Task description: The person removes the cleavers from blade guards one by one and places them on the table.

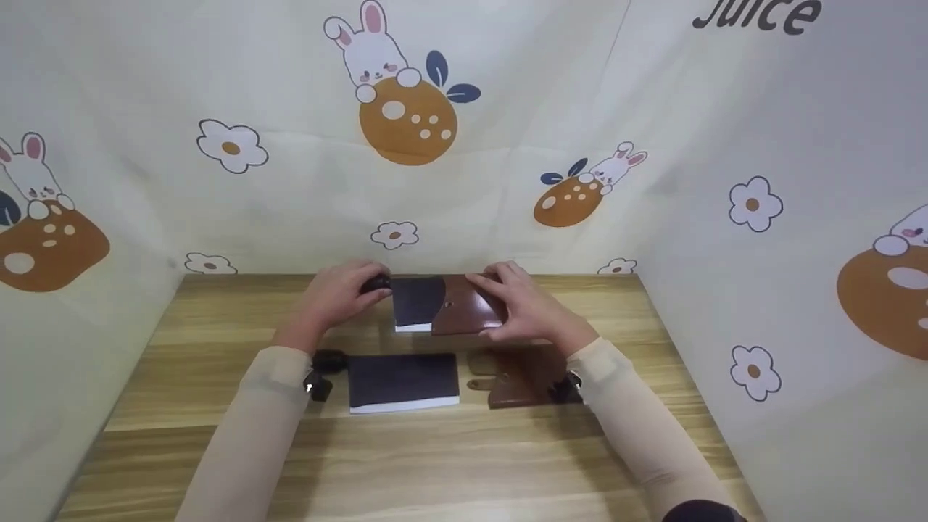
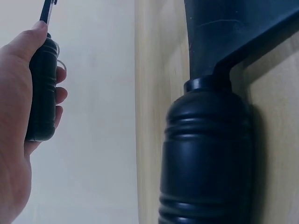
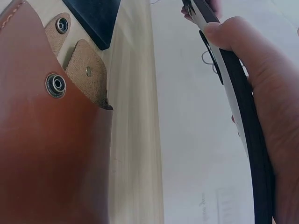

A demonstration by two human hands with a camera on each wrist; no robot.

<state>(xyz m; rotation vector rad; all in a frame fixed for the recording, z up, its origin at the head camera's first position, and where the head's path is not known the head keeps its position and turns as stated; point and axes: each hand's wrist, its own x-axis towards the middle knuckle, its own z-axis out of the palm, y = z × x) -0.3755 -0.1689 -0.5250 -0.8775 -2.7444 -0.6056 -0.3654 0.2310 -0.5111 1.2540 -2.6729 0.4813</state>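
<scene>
My left hand (image 1: 339, 293) grips the black ridged handle (image 2: 42, 93) of a cleaver, thumb toward the blade end. Its dark blade (image 1: 418, 301) with a bright edge reaches right into a brown leather sheath (image 1: 467, 308), which covers the far part of it. Holding that sheath from the right is my right hand (image 1: 533, 308), thumb on one side and fingers on the other. Both are raised over the back of the table. Below them lies a second cleaver (image 1: 403, 380), its black handle (image 2: 205, 154) to the left.
Right of the lying cleaver rests another brown leather sheath (image 1: 525, 377), with a metal snap (image 3: 55, 85) and strap (image 3: 88, 71), partly behind my right wrist. The wood-grain table (image 1: 406, 464) is bounded by cloth walls (image 1: 290, 196) printed with rabbits, oranges and flowers.
</scene>
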